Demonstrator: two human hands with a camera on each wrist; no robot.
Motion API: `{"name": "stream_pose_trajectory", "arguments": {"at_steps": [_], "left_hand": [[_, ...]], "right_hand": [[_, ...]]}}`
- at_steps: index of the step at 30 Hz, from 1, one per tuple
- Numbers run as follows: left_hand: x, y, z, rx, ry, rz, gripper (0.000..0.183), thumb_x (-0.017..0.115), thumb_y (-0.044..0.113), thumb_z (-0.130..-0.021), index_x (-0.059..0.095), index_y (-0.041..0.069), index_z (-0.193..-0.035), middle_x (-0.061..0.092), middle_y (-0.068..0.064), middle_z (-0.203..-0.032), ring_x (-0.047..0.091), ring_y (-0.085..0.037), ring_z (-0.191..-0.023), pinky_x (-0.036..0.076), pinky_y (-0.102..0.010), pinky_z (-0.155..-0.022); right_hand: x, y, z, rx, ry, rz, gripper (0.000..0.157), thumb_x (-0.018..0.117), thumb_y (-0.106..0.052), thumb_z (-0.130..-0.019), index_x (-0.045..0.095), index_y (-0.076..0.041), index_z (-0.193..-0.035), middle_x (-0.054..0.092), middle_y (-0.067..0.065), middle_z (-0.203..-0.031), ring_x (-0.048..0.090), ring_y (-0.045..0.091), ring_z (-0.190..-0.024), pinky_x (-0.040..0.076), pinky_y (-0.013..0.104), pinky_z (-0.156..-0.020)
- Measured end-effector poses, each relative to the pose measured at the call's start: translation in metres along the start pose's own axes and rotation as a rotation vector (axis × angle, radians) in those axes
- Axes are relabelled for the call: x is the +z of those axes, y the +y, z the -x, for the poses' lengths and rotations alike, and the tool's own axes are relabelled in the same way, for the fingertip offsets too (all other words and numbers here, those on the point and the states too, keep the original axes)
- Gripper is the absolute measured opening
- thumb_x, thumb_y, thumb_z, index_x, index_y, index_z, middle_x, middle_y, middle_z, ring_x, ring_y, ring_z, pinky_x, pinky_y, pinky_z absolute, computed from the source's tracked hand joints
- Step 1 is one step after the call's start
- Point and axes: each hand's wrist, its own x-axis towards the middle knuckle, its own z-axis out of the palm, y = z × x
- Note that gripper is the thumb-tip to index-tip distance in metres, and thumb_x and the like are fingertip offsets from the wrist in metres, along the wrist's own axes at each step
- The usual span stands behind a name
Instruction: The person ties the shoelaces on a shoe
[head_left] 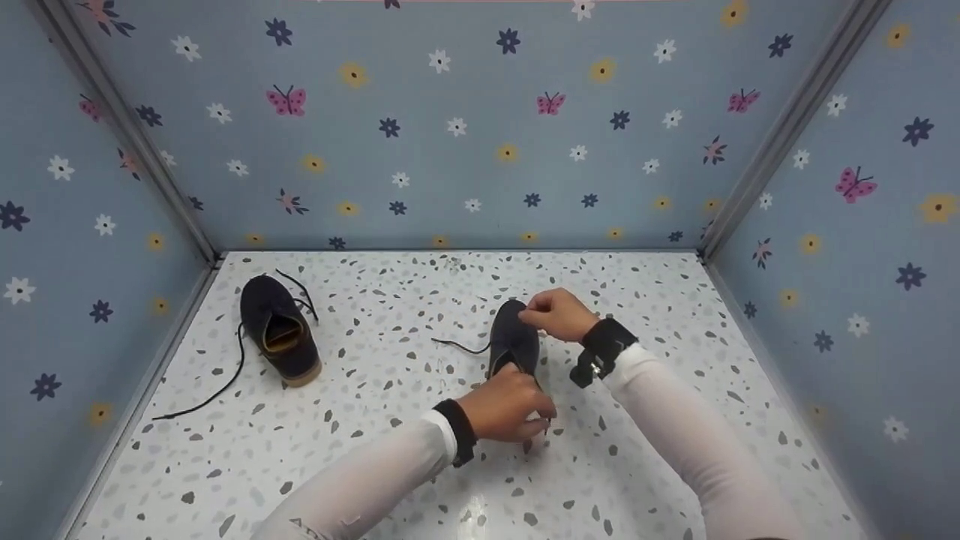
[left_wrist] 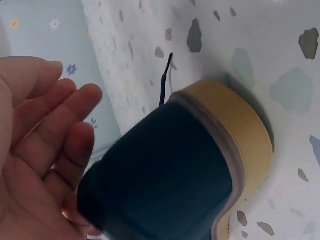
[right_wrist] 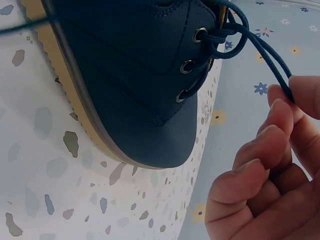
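Observation:
A dark navy lace-up shoe [head_left: 514, 337] with a tan sole stands on the speckled floor, toe toward the back wall. Beside its toe, my right hand [head_left: 562, 313] pinches two dark lace strands [right_wrist: 272, 57] between thumb and forefinger; they rise from the eyelets. My left hand [head_left: 510, 409] is over the heel end, fingers loosely bent, with no lace showing between them in the left wrist view. A lace end [left_wrist: 163, 82] shows beyond the heel, near that hand. Another lace end [head_left: 461, 346] trails on the floor to the left.
A matching shoe [head_left: 281, 330] stands at the left, its two laces spread loose on the floor. Blue flowered panels [head_left: 480, 150] enclose the floor [head_left: 390, 360] at the back and both sides.

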Motion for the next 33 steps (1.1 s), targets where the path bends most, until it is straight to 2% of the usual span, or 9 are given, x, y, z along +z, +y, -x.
{"name": "stream_pose_trajectory", "arguments": {"at_steps": [3,6,8,11,14,18,23,29,33], "left_hand": [[-0.006,-0.015,0.002,-0.101,0.046,0.176,0.011,0.072,0.025,-0.096,0.082,0.022,-0.098,0.08,0.009,-0.091,0.072,-0.008,-0.082,0.053,-0.03,-0.084],[-0.013,-0.035,0.005,-0.272,0.105,0.364,0.011,0.073,0.023,-0.096,0.081,0.017,-0.097,0.08,0.004,-0.089,0.071,-0.008,-0.078,0.057,-0.026,-0.079],[-0.018,-0.05,0.008,-0.392,0.149,0.451,0.01,0.072,0.022,-0.097,0.08,0.016,-0.096,0.078,0.003,-0.088,0.069,-0.007,-0.076,0.058,-0.025,-0.074],[-0.023,-0.071,0.012,-0.529,0.212,0.49,0.009,0.071,0.022,-0.097,0.078,0.016,-0.096,0.076,0.003,-0.087,0.065,-0.006,-0.074,0.056,-0.027,-0.072],[-0.026,-0.088,0.013,-0.614,0.253,0.502,0.008,0.073,0.022,-0.096,0.078,0.016,-0.097,0.075,0.002,-0.086,0.063,-0.009,-0.073,0.054,-0.029,-0.071],[-0.025,-0.101,0.009,-0.656,0.219,0.542,0.014,0.074,0.025,-0.096,0.08,0.014,-0.105,0.074,0.0,-0.087,0.062,-0.012,-0.073,0.052,-0.03,-0.069],[-0.023,-0.107,-0.002,-0.644,0.139,0.57,0.022,0.076,0.03,-0.096,0.08,0.015,-0.111,0.073,-0.001,-0.091,0.061,-0.012,-0.078,0.05,-0.028,-0.071],[-0.022,-0.106,-0.013,-0.637,0.142,0.616,0.014,0.078,0.028,-0.095,0.079,0.015,-0.096,0.066,0.004,-0.08,0.056,-0.011,-0.071,0.046,-0.026,-0.066],[-0.02,-0.106,-0.018,-0.621,0.137,0.624,0.019,0.077,0.026,-0.095,0.073,0.013,-0.081,0.059,0.006,-0.07,0.051,-0.009,-0.063,0.042,-0.024,-0.061]], "right_hand": [[0.0,0.001,0.0,-0.008,0.002,0.003,0.027,0.07,-0.029,-0.1,0.073,-0.008,-0.082,0.059,-0.01,-0.07,0.053,0.008,-0.066,0.044,0.026,-0.066],[-0.001,0.003,-0.001,-0.012,0.005,0.01,0.028,0.07,-0.028,-0.1,0.073,-0.007,-0.081,0.058,-0.011,-0.069,0.051,0.008,-0.064,0.043,0.026,-0.065],[-0.002,0.003,-0.001,-0.008,-0.001,0.007,0.028,0.07,-0.028,-0.1,0.073,-0.006,-0.083,0.057,-0.01,-0.069,0.05,0.008,-0.063,0.042,0.026,-0.063],[-0.003,0.002,0.0,-0.004,-0.02,-0.008,0.028,0.069,-0.028,-0.1,0.074,-0.004,-0.086,0.056,-0.01,-0.069,0.051,0.009,-0.062,0.043,0.026,-0.062],[-0.003,0.001,-0.001,-0.008,-0.034,-0.022,0.026,0.07,-0.027,-0.1,0.075,-0.005,-0.088,0.057,-0.009,-0.069,0.052,0.009,-0.062,0.043,0.026,-0.062],[-0.002,-0.001,-0.002,-0.03,-0.029,-0.003,0.025,0.071,-0.027,-0.1,0.075,-0.006,-0.086,0.056,-0.009,-0.069,0.051,0.009,-0.063,0.042,0.026,-0.063],[-0.002,-0.003,-0.004,-0.04,-0.03,0.003,0.024,0.071,-0.027,-0.1,0.076,-0.007,-0.088,0.059,-0.007,-0.071,0.051,0.008,-0.064,0.043,0.025,-0.063],[-0.001,-0.006,-0.006,-0.043,-0.033,-0.008,0.021,0.071,-0.026,-0.1,0.077,-0.01,-0.089,0.066,-0.003,-0.076,0.055,0.008,-0.064,0.046,0.024,-0.064],[0.0,-0.006,-0.007,-0.034,-0.045,-0.02,0.022,0.07,-0.027,-0.101,0.078,-0.009,-0.092,0.072,0.007,-0.082,0.057,0.008,-0.063,0.047,0.023,-0.063]]}}
